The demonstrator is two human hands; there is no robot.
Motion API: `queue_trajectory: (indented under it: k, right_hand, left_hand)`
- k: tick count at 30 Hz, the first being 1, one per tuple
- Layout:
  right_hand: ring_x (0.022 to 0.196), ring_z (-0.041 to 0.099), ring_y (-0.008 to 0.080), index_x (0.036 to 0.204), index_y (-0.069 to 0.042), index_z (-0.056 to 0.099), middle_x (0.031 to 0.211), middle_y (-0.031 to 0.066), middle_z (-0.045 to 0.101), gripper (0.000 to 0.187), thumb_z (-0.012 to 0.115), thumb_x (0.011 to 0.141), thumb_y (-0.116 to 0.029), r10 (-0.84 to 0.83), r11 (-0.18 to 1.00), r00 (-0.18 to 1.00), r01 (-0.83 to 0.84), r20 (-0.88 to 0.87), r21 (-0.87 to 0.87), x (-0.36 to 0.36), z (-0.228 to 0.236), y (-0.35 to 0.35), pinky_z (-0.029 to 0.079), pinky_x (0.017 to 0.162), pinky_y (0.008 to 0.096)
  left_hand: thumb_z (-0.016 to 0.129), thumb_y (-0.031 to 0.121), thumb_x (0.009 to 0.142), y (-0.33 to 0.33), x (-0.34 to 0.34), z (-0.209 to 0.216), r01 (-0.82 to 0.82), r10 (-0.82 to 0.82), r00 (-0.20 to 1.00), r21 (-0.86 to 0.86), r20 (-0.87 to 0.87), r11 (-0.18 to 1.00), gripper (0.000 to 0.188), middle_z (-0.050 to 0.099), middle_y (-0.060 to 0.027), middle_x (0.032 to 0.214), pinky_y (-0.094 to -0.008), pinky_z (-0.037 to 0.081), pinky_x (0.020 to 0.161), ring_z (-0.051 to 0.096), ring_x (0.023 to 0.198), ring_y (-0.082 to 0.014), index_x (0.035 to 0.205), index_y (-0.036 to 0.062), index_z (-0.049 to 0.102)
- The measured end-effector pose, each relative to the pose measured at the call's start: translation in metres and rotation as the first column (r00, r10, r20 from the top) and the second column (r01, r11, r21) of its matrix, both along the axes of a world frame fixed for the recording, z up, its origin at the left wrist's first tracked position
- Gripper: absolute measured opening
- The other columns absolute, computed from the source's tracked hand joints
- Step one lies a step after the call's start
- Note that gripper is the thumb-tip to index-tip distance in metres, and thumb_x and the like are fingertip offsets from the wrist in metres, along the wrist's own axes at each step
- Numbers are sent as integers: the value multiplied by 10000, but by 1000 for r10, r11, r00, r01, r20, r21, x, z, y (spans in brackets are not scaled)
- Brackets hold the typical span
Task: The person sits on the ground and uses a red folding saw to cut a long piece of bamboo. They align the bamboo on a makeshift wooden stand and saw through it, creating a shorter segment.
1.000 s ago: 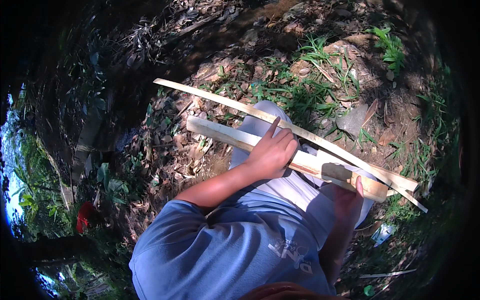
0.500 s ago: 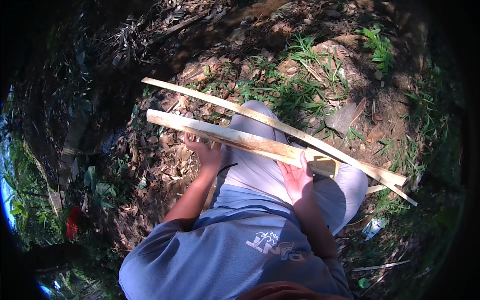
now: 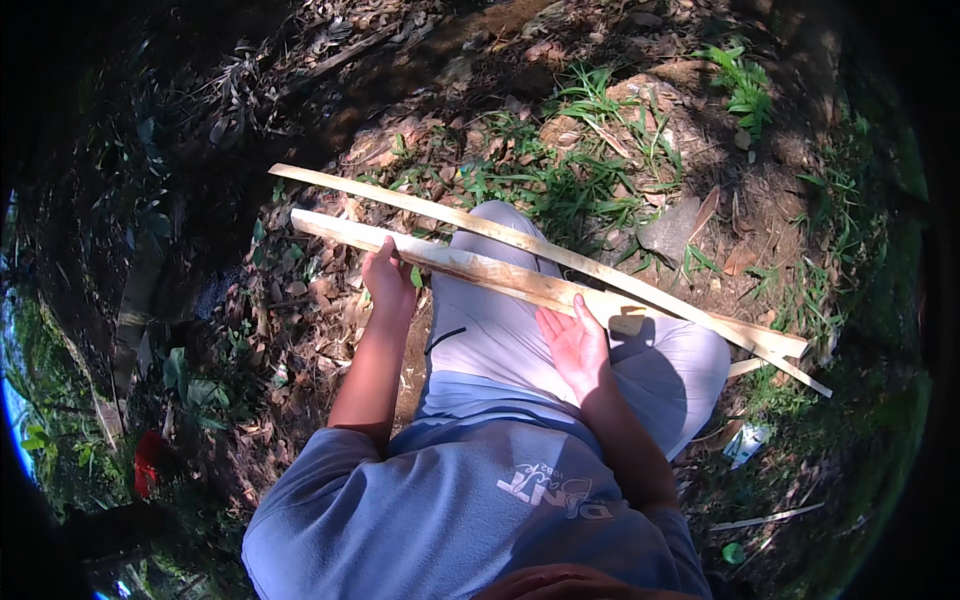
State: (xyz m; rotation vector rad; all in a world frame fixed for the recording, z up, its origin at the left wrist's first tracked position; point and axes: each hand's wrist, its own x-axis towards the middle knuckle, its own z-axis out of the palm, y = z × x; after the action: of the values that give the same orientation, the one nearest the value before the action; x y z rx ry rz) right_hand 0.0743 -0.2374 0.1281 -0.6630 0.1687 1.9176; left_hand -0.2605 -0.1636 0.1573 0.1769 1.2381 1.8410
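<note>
Two long pale split bamboo strips lie across my lap. The nearer, wider strip (image 3: 480, 270) runs from upper left to right. My left hand (image 3: 388, 282) grips it from below near its left part. My right hand (image 3: 574, 342) holds it from underneath at the middle, palm up, fingers curled to it. The thinner strip (image 3: 520, 240) lies just beyond, over my knees in pale grey trousers (image 3: 520, 330), untouched by either hand. Both strips' right ends meet past my right knee.
Around me is bare earth with dry leaves (image 3: 300, 310) and tufts of green grass (image 3: 600, 180). A red object (image 3: 148, 462) lies at the lower left among plants. Thin sticks (image 3: 770, 518) and a pale scrap (image 3: 745, 440) lie at the right.
One hand lay on top of the wide strip a second ago. Now both hands hold it from below, and the strip has shifted leftward across my lap.
</note>
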Motion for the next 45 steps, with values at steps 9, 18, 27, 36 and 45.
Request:
queue_trajectory:
  k: [9, 18, 27, 36, 45]
  right_hand:
    - [1543, 440, 329, 1584, 61, 412, 1603, 239, 486, 771, 735, 1048, -390, 85, 989, 995, -78, -49, 127, 4, -9, -4, 357, 1294, 447]
    - [1402, 540, 276, 1575, 29, 467, 1541, 178, 560, 712, 708, 1050, -389, 166, 965, 986, -167, 25, 202, 7, -16, -3, 429, 1188, 411]
    - [1408, 528, 271, 1588, 2, 469, 1540, 178, 557, 680, 684, 1053, -360, 208, 946, 975, -220, 76, 239, 8, -20, -5, 406, 1185, 413]
    - [1391, 550, 272, 1564, 0, 490, 1516, 181, 582, 609, 640, 1078, -336, 209, 954, 972, -227, 108, 198, 9, -20, -3, 424, 1163, 413]
    - [1329, 616, 313, 1489, -34, 521, 1448, 217, 627, 471, 648, 1093, -255, 195, 955, 979, -204, 62, 217, 7, -14, 0, 490, 1103, 445]
  left_hand:
    - [697, 95, 1035, 55, -40, 12, -88, 86, 980, -5, -178, 996, 161, 642, -24, 1017, -382, 522, 771, 627, 898, -154, 1151, 81, 584]
    - [630, 81, 1068, 81, -80, -11, -91, 95, 974, 25, -204, 996, 182, 692, -78, 1177, -450, 556, 988, 691, 1058, -238, 1238, 29, 594]
    - [517, 35, 1120, 100, -91, -13, -180, 218, 966, 246, -139, 952, 145, 664, -167, 1189, -470, 600, 981, 702, 1063, -296, 1236, -52, 526]
    - [533, 46, 1119, 105, -93, -14, -153, 201, 962, 246, -186, 957, 182, 659, -171, 1219, -461, 588, 1016, 699, 1113, -299, 1270, -56, 522]
    - [498, 174, 1159, 103, -83, 5, -139, 162, 966, 121, -203, 983, 352, 709, -188, 1258, -489, 604, 1029, 730, 1127, -329, 1327, -121, 591]
